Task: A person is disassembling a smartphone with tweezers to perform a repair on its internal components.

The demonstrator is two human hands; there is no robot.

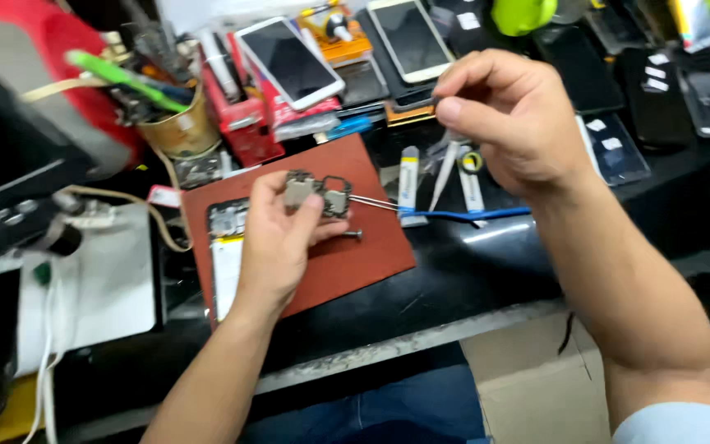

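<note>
The left hand [277,238] pinched a small grey metal-shielded circuit board [315,194] between thumb and fingers, raised above the red-brown work mat [363,247]. The right hand [511,115] was closed on slim metal tweezers [444,177], tips just right of the board. An opened phone body [225,247] lay under the left wrist. Judged step: board inspection. The next move would call for steady, fine tip placement.
</note>
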